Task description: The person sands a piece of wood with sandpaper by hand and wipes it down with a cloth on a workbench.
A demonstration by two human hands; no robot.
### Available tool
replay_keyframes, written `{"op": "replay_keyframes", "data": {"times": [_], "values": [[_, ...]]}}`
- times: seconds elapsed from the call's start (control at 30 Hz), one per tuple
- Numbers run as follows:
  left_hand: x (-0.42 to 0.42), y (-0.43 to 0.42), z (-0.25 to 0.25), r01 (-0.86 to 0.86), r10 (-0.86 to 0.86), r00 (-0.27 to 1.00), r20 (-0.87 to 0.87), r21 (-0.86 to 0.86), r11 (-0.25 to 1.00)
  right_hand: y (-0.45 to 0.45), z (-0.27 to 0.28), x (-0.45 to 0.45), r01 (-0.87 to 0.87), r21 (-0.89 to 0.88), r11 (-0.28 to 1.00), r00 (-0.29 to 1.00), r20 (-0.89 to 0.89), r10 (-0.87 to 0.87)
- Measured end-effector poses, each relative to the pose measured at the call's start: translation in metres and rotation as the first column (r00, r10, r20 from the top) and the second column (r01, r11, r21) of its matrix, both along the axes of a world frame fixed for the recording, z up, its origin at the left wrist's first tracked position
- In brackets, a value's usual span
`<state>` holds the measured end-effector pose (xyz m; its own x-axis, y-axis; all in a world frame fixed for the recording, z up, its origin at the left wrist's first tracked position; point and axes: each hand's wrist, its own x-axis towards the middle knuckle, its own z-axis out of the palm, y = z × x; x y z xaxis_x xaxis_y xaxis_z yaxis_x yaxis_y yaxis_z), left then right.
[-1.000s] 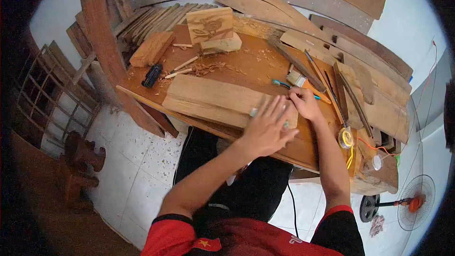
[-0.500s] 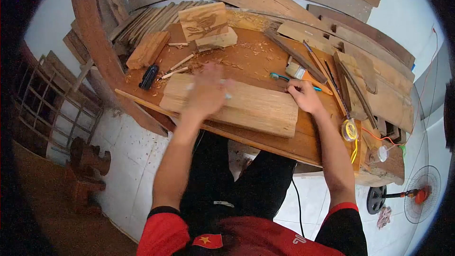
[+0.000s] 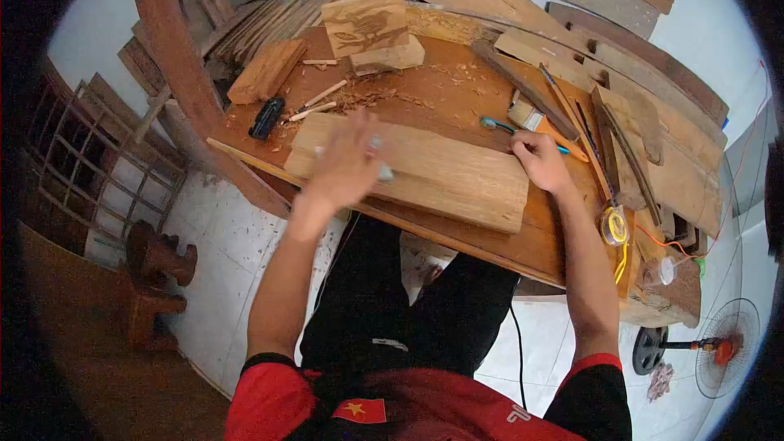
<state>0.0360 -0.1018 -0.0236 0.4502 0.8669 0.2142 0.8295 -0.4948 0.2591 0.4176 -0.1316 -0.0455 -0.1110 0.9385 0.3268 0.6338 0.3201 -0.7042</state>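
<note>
A pale wooden board (image 3: 457, 175) lies lengthwise along the front of the brown table. My left hand (image 3: 347, 165), smeared by motion, is pressed over the board's left part. A thin, pale bluish-white piece (image 3: 385, 171) shows from under its palm and fingers; I cannot make out whether it is cloth or paper. At the board's far right corner, my right hand (image 3: 541, 161) has its fingers curled against the edge. Just beyond that hand are a toothbrush (image 3: 496, 123) with a blue-green handle and a flat paintbrush (image 3: 535, 122) with an orange handle.
Wood shavings (image 3: 367, 98) litter the table (image 3: 441, 86) behind the board. Wooden-handled tools (image 3: 314, 110), a black tool (image 3: 266, 118) and a wood block (image 3: 267, 71) lie at left. A carved panel (image 3: 367, 24) stands behind. A tape measure (image 3: 614, 226) is at right.
My left hand has shifted slightly left over the board, with the pale piece beneath it. My right hand stays at the far right corner. The whole view has moved a little.
</note>
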Motion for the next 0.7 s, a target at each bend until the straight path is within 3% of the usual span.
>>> {"op": "replay_keyframes", "data": {"times": [0.1,0.2,0.27,0.33,0.4,0.5,0.6,0.7], "values": [[-0.045,0.060,-0.036,-0.090,0.133,0.954,-0.269,0.164,0.982,-0.002,0.001,0.001,-0.001,-0.008,1.000,0.999,0.039,0.002],[0.025,0.035,-0.001,-0.214,0.213,0.976,-0.042,-0.020,0.977,0.001,0.001,0.005,0.011,-0.045,0.999,0.998,0.060,-0.008],[0.075,0.011,0.024,-0.084,0.078,0.996,-0.053,-0.122,0.989,-0.001,0.004,0.003,0.017,-0.070,0.997,0.997,0.075,-0.012],[0.124,-0.017,0.021,0.082,-0.082,0.997,0.002,-0.077,0.994,-0.002,0.002,-0.001,0.020,-0.024,1.000,1.000,-0.021,-0.021],[0.166,-0.041,-0.015,0.178,-0.191,0.978,0.089,0.132,0.975,-0.003,0.002,-0.001,0.032,0.026,0.999,0.999,-0.039,-0.031],[0.175,-0.087,-0.013,0.301,-0.339,0.917,0.211,0.189,0.934,-0.001,0.002,0.004,0.039,0.071,0.997,0.999,0.017,-0.040],[0.143,-0.085,-0.018,0.267,-0.319,0.931,0.178,0.263,0.927,-0.001,-0.002,0.003,0.032,0.034,0.999,0.999,0.001,-0.032],[0.079,-0.058,-0.007,0.109,-0.124,0.979,0.163,0.098,0.989,-0.005,0.004,0.001,0.047,-0.010,0.999,0.998,-0.029,-0.048]]}}
